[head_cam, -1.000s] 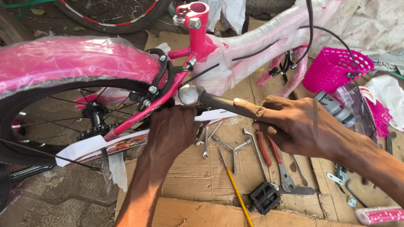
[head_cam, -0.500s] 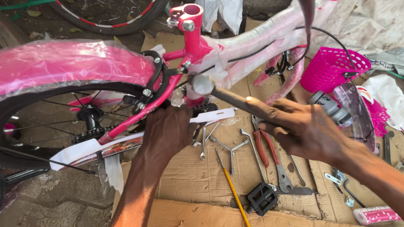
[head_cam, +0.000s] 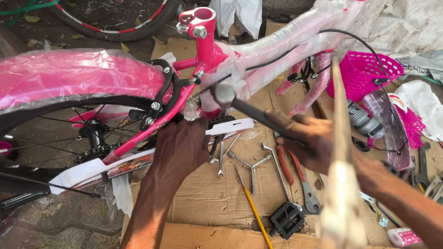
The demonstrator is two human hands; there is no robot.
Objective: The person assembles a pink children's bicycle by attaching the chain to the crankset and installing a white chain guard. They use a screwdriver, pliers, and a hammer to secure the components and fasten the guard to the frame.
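1. My right hand (head_cam: 309,143) has its fingers clamped on the hammer (head_cam: 251,110), whose head sits by the pink bicycle frame (head_cam: 277,50) near the crank area.
2. My left hand (head_cam: 182,147) presses on the white chain guard (head_cam: 138,161), fingers curled together against it; I hold it steady so nothing shifts.
3. I judge short, square taps best, clear of the brake caliper (head_cam: 166,87).
4. Spanners (head_cam: 221,159) lie on the cardboard (head_cam: 203,193) just below.
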